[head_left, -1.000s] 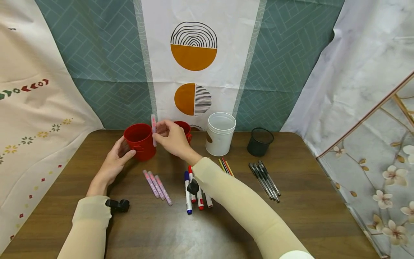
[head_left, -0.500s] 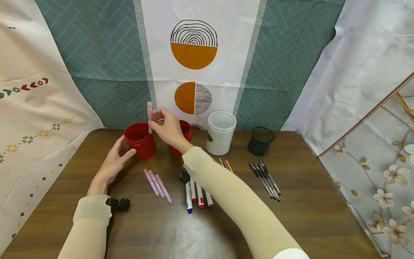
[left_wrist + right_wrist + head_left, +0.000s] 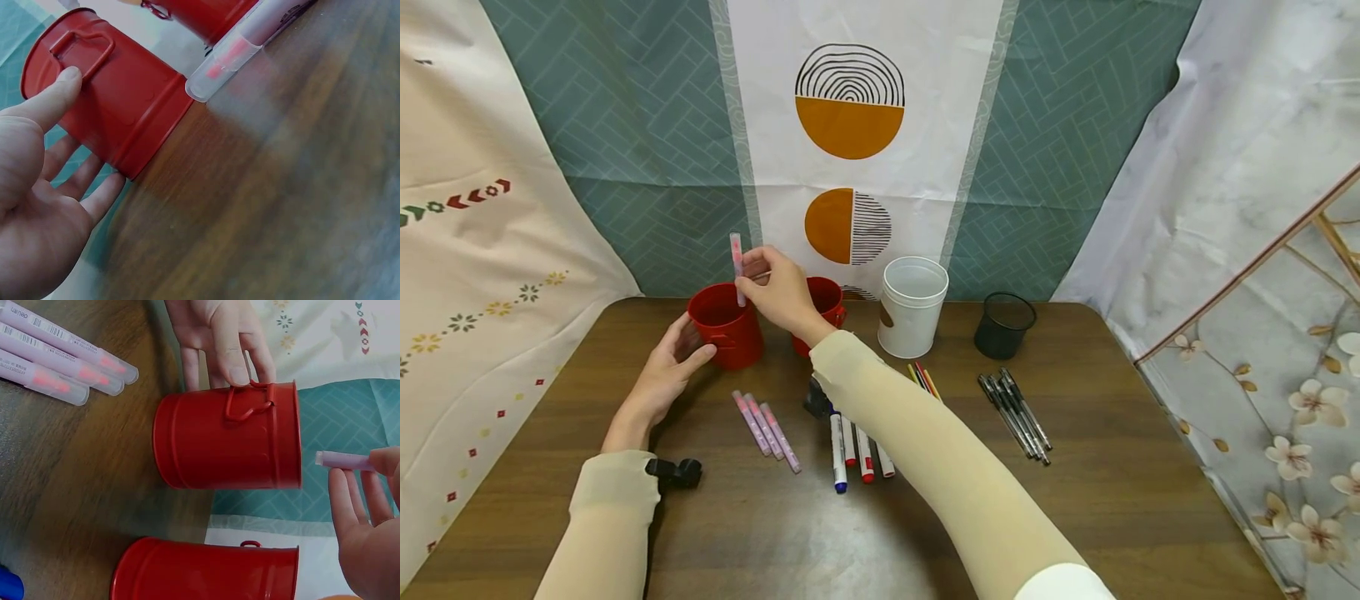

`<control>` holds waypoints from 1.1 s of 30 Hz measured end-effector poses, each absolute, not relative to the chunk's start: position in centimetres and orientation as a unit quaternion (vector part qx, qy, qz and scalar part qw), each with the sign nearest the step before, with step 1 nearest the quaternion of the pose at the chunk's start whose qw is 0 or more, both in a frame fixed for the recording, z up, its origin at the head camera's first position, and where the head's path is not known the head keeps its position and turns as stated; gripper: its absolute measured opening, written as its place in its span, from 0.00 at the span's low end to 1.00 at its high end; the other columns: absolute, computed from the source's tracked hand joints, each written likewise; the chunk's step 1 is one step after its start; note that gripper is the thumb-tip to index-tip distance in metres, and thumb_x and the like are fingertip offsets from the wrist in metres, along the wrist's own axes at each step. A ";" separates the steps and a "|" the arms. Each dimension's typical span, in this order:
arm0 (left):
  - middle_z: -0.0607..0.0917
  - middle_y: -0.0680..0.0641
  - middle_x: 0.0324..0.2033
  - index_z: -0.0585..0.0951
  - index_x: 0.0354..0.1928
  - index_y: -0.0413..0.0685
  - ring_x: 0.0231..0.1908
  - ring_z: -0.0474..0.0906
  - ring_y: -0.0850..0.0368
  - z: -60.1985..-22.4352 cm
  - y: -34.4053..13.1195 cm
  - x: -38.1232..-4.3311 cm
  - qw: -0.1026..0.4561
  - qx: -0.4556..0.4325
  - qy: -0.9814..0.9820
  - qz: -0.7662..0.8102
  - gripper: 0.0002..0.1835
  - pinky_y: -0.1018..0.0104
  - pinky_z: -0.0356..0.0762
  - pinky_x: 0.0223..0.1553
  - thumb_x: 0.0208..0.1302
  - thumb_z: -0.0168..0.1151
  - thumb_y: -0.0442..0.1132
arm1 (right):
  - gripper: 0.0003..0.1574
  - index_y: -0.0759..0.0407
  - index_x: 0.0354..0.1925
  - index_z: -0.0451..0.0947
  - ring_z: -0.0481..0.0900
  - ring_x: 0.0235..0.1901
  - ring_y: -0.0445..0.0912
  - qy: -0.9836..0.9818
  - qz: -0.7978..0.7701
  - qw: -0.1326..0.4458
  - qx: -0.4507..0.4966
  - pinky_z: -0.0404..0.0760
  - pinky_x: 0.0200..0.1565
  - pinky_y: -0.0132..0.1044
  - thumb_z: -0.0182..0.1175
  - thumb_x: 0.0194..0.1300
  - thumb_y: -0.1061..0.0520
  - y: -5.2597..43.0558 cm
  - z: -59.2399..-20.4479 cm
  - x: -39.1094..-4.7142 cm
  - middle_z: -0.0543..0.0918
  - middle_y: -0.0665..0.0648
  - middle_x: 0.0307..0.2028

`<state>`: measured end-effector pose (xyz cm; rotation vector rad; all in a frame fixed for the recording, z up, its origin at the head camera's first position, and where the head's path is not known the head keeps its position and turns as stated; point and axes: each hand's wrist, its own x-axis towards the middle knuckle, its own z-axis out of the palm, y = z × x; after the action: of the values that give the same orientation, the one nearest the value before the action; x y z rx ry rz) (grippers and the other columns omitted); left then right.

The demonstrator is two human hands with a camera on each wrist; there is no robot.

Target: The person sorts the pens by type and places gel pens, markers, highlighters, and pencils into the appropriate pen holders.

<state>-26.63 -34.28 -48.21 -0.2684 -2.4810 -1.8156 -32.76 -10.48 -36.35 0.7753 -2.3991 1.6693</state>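
My right hand (image 3: 784,292) pinches a pale purple highlighter (image 3: 736,254) with a pink tip, held nearly upright over the rim of the left red bucket (image 3: 737,343). In the right wrist view, the highlighter's lower end (image 3: 322,458) is just apart from the bucket's mouth (image 3: 299,434). My left hand (image 3: 662,371) holds that bucket's left side, thumb (image 3: 70,78) by its wire handle and fingers round the far side. Three similar highlighters (image 3: 767,433) lie on the table in front of it. The bucket's inside is mostly hidden.
A second red bucket (image 3: 824,302), partly behind my right hand, stands beside a white canister (image 3: 913,321) and a black mesh pen cup (image 3: 1002,333). On the wooden table (image 3: 737,542) lie whiteboard markers (image 3: 838,454), colored pencils (image 3: 928,382) and several black pens (image 3: 1017,417).
My right hand has lifted the highlighter and brought it left, from beside the left bucket to above its rim. The left hand keeps its place on the bucket.
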 end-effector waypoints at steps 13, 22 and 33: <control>0.59 0.37 0.82 0.46 0.87 0.59 0.78 0.57 0.32 -48.1 -34.4 -26.5 0.021 -0.083 -0.805 -0.586 0.45 0.85 0.71 0.59 0.80 0.61 0.45 | 0.15 0.57 0.56 0.80 0.87 0.42 0.39 -0.806 0.538 0.045 0.241 0.84 0.47 0.22 0.68 0.74 0.60 -11.9 -36.7 -32.6 0.88 0.54 0.47; 0.59 0.37 0.82 0.46 0.87 0.59 0.78 0.58 0.32 -48.0 -34.4 -26.6 0.021 -0.087 -0.805 -0.587 0.45 0.86 0.71 0.58 0.80 0.61 0.44 | 0.15 0.57 0.56 0.80 0.88 0.39 0.39 -0.811 0.535 0.040 0.235 0.84 0.45 0.22 0.68 0.73 0.59 -12.2 -37.2 -32.8 0.89 0.53 0.45; 0.58 0.38 0.83 0.46 0.87 0.61 0.79 0.56 0.33 -48.2 -34.5 -26.7 0.017 -0.086 -0.804 -0.588 0.45 0.83 0.72 0.60 0.80 0.61 0.45 | 0.14 0.58 0.53 0.81 0.88 0.38 0.39 -0.813 0.535 0.031 0.229 0.84 0.44 0.21 0.69 0.72 0.61 -12.5 -37.9 -32.8 0.89 0.54 0.44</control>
<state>-26.68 -34.45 -48.17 -0.2666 -2.4982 -1.8291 -32.76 -12.47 -37.86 0.7066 -2.5038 1.6486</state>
